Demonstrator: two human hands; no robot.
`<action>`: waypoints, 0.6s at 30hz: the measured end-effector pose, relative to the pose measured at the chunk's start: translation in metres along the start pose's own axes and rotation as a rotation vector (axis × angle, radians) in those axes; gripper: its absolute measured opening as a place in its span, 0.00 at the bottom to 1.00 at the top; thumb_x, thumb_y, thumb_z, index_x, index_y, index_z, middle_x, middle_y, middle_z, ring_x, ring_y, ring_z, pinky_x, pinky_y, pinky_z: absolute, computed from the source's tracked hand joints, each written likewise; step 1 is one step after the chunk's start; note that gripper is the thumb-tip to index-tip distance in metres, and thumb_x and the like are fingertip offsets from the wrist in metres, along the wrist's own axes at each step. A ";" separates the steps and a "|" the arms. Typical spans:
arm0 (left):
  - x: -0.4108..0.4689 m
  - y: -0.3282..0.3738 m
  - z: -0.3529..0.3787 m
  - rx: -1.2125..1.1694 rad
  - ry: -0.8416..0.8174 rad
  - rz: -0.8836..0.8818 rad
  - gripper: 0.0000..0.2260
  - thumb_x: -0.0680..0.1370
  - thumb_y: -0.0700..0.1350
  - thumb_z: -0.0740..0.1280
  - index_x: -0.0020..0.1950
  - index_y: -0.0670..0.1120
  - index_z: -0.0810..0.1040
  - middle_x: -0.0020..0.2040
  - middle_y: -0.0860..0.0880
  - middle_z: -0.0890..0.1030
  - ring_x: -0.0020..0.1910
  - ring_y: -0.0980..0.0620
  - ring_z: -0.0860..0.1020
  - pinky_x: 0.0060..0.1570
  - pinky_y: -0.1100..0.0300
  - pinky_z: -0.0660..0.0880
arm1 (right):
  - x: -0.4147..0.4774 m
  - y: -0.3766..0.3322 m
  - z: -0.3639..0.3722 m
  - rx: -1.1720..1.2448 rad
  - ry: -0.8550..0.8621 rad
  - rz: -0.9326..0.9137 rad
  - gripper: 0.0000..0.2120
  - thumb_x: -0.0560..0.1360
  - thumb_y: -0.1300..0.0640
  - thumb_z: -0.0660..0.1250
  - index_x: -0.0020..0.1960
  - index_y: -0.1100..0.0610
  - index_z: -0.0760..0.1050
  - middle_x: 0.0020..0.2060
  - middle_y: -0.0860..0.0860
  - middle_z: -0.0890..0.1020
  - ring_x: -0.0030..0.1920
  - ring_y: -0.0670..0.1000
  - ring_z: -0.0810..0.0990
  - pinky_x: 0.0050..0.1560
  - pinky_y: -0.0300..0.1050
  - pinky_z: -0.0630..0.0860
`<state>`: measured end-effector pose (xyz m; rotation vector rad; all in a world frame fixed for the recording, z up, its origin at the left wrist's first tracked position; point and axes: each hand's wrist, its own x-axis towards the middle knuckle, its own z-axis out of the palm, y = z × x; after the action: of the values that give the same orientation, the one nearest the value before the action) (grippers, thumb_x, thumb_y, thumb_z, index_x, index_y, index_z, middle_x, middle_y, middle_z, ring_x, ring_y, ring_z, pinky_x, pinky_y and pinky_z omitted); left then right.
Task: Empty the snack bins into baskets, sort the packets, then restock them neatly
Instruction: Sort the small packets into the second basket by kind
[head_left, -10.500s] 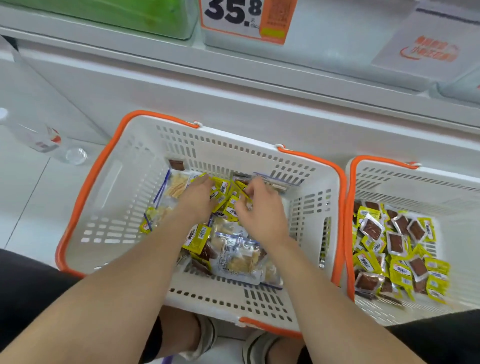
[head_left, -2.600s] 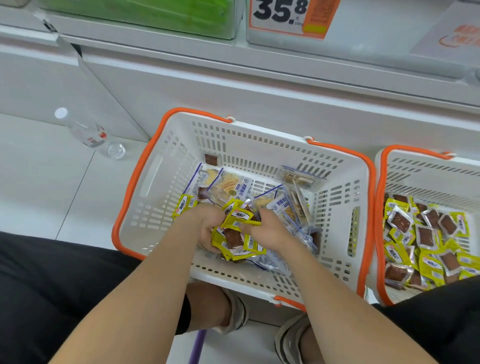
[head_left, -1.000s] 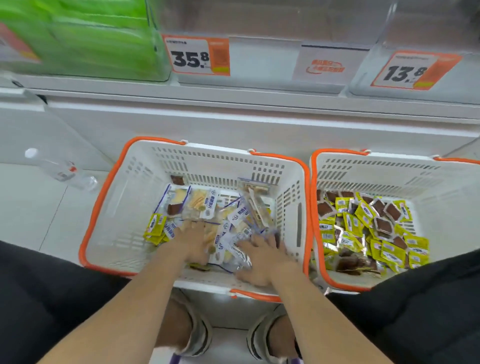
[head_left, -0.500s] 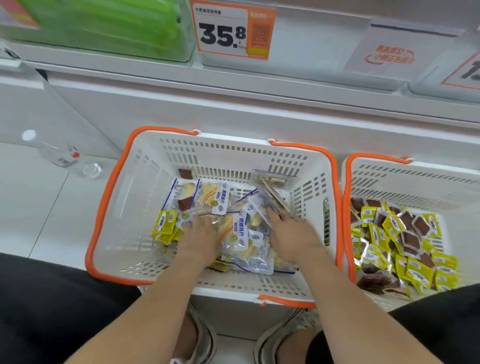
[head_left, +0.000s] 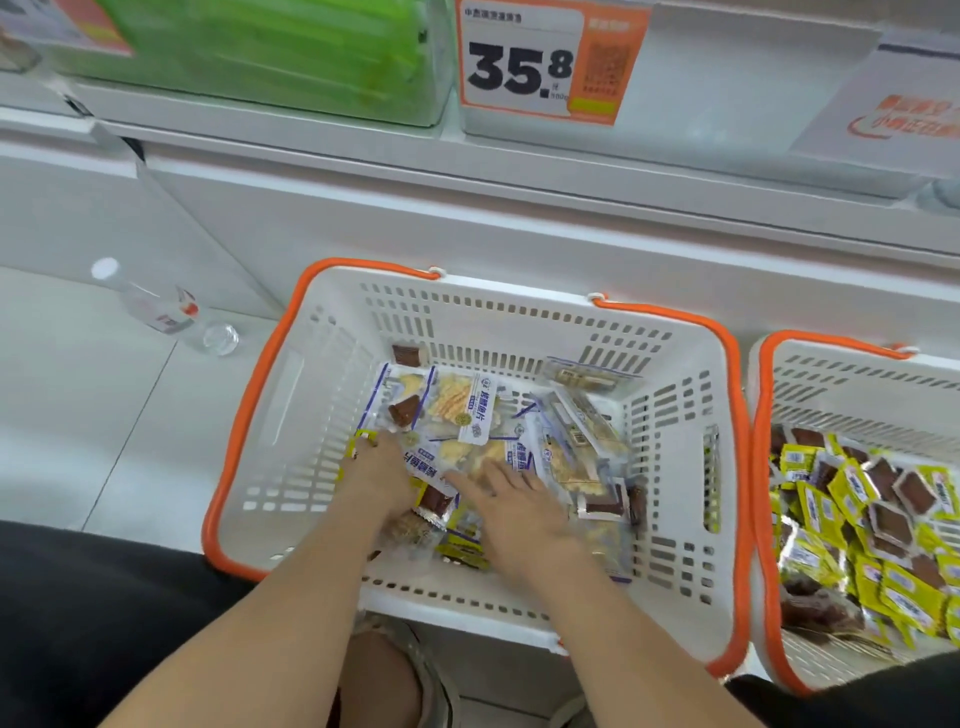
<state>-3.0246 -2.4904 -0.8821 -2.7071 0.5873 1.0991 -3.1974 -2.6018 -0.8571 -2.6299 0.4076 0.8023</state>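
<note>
We are mid-sort, by our reckoning: in the left basket our left hand curls its fingers round a yellow packet, our right hand lays straight, spread fingers on mixed blue-white packets, the right basket holds sorted yellow packets, and restocking remains.

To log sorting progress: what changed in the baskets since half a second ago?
Both hands slid leftward inside the left basket. The left hand went to the yellow packets at the pile's left edge; the right hand left the right side and lies flat on the blue-and-white packets mid-pile. The right basket is unchanged.
</note>
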 end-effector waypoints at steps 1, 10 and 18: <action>0.000 -0.002 -0.001 0.026 0.022 0.044 0.34 0.76 0.43 0.71 0.78 0.42 0.59 0.73 0.38 0.67 0.71 0.37 0.71 0.67 0.45 0.72 | 0.002 0.000 0.000 -0.028 -0.016 0.040 0.39 0.80 0.58 0.66 0.83 0.42 0.49 0.81 0.58 0.57 0.81 0.61 0.53 0.80 0.59 0.55; -0.001 -0.007 -0.008 -0.083 0.196 0.093 0.06 0.78 0.37 0.67 0.51 0.44 0.73 0.52 0.42 0.81 0.50 0.43 0.81 0.40 0.55 0.72 | 0.041 -0.003 -0.021 0.006 0.378 0.133 0.30 0.76 0.62 0.66 0.76 0.53 0.64 0.72 0.60 0.66 0.73 0.62 0.66 0.73 0.58 0.65; 0.002 -0.009 -0.017 -0.197 0.508 0.108 0.22 0.76 0.29 0.64 0.70 0.39 0.70 0.66 0.40 0.76 0.61 0.40 0.79 0.54 0.51 0.75 | 0.059 0.007 -0.024 -0.095 0.192 -0.041 0.50 0.74 0.69 0.69 0.83 0.40 0.46 0.72 0.58 0.65 0.72 0.64 0.65 0.72 0.64 0.66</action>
<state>-3.0089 -2.4881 -0.8714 -3.1792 0.7343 0.4968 -3.1417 -2.6276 -0.8749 -2.8054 0.3725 0.5709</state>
